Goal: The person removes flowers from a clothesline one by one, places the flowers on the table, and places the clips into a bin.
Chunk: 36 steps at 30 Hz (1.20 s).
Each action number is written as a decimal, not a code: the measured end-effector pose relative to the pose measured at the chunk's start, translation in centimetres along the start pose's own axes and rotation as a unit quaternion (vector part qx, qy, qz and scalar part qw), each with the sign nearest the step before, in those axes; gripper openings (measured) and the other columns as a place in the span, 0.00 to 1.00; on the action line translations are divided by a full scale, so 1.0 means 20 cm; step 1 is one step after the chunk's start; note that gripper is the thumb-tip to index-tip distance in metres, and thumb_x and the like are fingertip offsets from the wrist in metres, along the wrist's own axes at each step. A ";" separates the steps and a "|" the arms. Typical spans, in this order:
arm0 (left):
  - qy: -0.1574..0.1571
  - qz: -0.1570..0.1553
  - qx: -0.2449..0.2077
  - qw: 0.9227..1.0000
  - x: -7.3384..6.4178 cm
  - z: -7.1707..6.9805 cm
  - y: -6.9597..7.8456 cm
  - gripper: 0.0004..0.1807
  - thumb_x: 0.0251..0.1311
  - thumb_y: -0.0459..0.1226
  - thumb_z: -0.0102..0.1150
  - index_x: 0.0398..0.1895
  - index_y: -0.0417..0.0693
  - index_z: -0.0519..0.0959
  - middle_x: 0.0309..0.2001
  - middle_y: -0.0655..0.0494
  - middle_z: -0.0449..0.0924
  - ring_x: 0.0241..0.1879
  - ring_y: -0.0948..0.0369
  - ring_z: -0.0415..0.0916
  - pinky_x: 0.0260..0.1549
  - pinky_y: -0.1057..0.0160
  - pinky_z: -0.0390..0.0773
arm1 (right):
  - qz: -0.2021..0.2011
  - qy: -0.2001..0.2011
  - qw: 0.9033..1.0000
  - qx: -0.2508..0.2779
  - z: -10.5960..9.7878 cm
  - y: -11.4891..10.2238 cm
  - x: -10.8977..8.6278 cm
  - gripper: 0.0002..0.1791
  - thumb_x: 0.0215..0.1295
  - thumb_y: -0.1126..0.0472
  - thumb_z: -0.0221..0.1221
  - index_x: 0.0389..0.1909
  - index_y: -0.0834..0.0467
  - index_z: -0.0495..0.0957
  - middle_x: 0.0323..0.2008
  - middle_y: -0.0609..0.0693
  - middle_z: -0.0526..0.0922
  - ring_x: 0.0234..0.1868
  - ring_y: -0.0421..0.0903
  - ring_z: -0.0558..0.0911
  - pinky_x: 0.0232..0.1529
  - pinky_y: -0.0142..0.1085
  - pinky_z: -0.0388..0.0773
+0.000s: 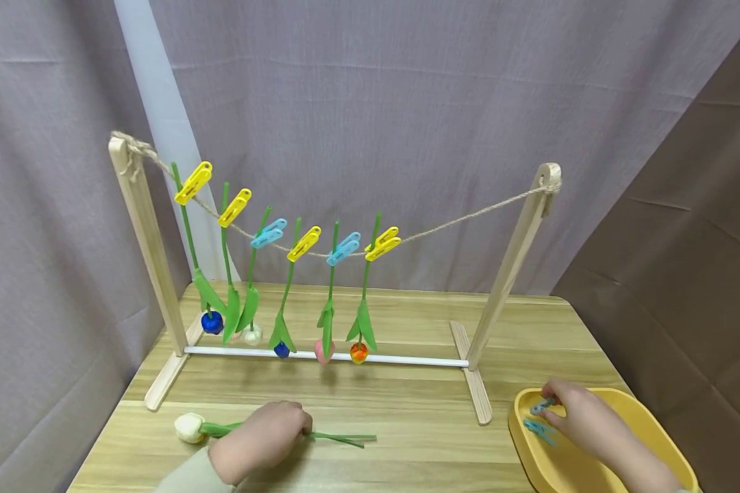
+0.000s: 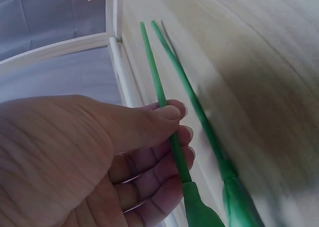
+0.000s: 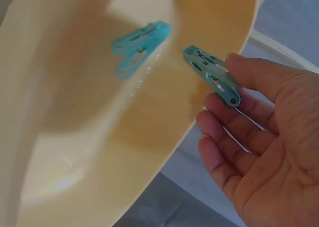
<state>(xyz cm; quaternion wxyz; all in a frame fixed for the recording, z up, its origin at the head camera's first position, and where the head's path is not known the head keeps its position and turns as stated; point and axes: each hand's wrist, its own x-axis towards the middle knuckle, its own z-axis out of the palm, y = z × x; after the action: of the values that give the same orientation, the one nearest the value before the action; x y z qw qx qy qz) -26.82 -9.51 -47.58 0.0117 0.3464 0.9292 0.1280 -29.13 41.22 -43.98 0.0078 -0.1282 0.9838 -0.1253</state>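
Note:
My left hand (image 1: 265, 438) pinches the green stem (image 2: 177, 152) of an artificial flower between thumb and fingers, low over the table. A second green stem (image 2: 197, 107) lies on the wood right beside it. One white tulip head (image 1: 189, 427) shows to the left of this hand; the other bloom is hidden. At the right, my right hand (image 1: 582, 418) holds a blue clothespin (image 3: 212, 75) by its handles, between thumb and fingers, over the yellow tray (image 1: 660, 445). Another blue clothespin (image 3: 141, 48) lies in the tray, near its wall.
A wooden frame with a left post (image 1: 151, 253) and right post (image 1: 512, 267) carries a sagging twine (image 1: 469, 218). Several tulips hang upside down from it by yellow clothespins (image 1: 236, 208) and blue ones (image 1: 344, 249). A white rod (image 1: 419, 360) joins the feet.

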 end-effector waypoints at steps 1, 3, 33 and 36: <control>-0.003 -0.003 -0.003 1.000 0.00 0.00 0.00 0.10 0.47 0.29 0.66 0.21 0.55 0.79 0.22 0.65 0.73 0.23 0.64 0.70 0.24 0.64 0.71 | 0.001 0.000 1.000 0.001 0.01 0.01 0.00 0.12 0.53 0.62 0.70 0.36 0.57 0.77 0.33 0.49 0.83 0.37 0.53 0.82 0.35 0.50 0.78; -0.010 -0.009 -0.007 1.000 0.00 0.01 0.00 0.09 0.48 0.30 0.66 0.21 0.54 0.78 0.22 0.65 0.73 0.23 0.64 0.70 0.24 0.63 0.71 | 0.003 0.003 1.000 0.000 0.02 0.02 0.00 0.13 0.53 0.62 0.70 0.36 0.58 0.77 0.33 0.50 0.83 0.37 0.53 0.82 0.35 0.50 0.78; -0.044 -0.025 -0.025 0.998 0.00 0.05 -0.01 0.09 0.49 0.30 0.67 0.22 0.52 0.79 0.23 0.66 0.71 0.23 0.67 0.66 0.24 0.65 0.69 | 0.027 -0.037 0.999 -0.025 0.08 0.10 -0.03 0.12 0.54 0.59 0.69 0.34 0.56 0.75 0.33 0.50 0.83 0.34 0.51 0.82 0.34 0.50 0.77; -0.028 -0.011 -0.009 1.000 0.01 0.05 -0.01 0.12 0.48 0.28 0.66 0.18 0.53 0.76 0.21 0.66 0.68 0.21 0.67 0.63 0.22 0.66 0.66 | 0.024 -0.034 0.999 -0.025 0.08 0.10 -0.03 0.12 0.53 0.60 0.69 0.33 0.56 0.75 0.32 0.50 0.83 0.33 0.51 0.82 0.34 0.51 0.77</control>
<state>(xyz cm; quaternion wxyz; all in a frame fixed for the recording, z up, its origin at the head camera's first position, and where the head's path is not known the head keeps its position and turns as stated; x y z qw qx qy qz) -26.92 -9.35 -48.69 0.0423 0.3395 0.9311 0.1263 -28.92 42.89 -46.11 0.0408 -0.1093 0.9885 -0.0962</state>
